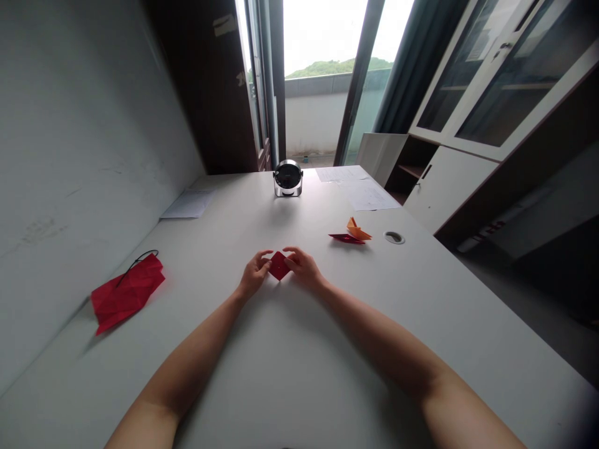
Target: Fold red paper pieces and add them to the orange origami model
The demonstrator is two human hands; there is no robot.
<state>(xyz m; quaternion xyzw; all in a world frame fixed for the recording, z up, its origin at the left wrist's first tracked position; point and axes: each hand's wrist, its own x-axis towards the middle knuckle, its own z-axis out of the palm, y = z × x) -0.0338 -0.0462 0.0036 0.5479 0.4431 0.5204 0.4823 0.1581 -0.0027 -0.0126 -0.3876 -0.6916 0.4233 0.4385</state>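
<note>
A small red square of folded paper [279,266] stands corner-up between my hands, close above the white table. My left hand [255,271] pinches its left corner between thumb and fingers. On the opposite corner, my right hand [304,267] grips it the same way. To the right of my hands lie an orange folded paper boat [358,231] and a dark red folded paper piece [346,239], touching or overlapping. Far to the left rests a larger creased red paper [128,293] with a dark cord [135,262] across it.
A round silver-framed device [287,178] stands at the table's far end. Paper sheets [372,194] lie at the back right, another sheet [188,204] by the left wall. A cable hole [394,237] sits near the right edge. Cabinets [453,181] stand beyond it.
</note>
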